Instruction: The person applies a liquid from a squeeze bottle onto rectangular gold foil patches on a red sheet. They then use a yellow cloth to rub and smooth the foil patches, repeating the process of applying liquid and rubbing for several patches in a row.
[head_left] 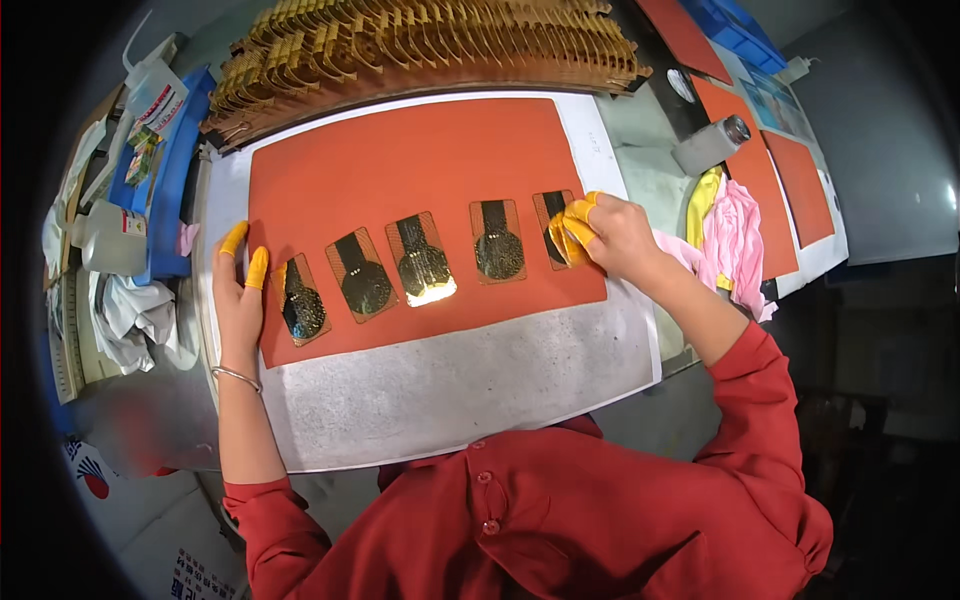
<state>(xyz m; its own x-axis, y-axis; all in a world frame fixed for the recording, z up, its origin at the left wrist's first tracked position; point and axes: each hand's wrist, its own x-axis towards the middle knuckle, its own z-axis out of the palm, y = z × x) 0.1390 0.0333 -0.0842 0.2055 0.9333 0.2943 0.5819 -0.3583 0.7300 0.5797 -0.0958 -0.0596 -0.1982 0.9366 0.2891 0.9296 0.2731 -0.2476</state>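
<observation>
Several thin amber-and-black rectangular flexible sheets, each with a dark bottle-like shape, lie in a slanting row on an orange-red mat (pixel 400 160). My right hand (pixel 605 235), in yellow finger cots, has its fingers curled and pinched at the right edge of the rightmost sheet (pixel 552 225), partly covering it. My left hand (pixel 242 295), also with yellow finger cots, rests at the mat's left edge with fingers stretched and apart. It is nearest the leftmost sheet (pixel 302 305), holding nothing. The middle sheet (pixel 425 258) shines brightly along its lower edge.
A long rack of amber curved strips (pixel 420 50) stands behind the mat. At left are a blue tray (pixel 165 235), a white bottle (pixel 110 238) and white cloth (pixel 140 315). A clear bottle (pixel 710 145), pink cloth (pixel 735 240) and more orange mats (pixel 800 185) lie at right.
</observation>
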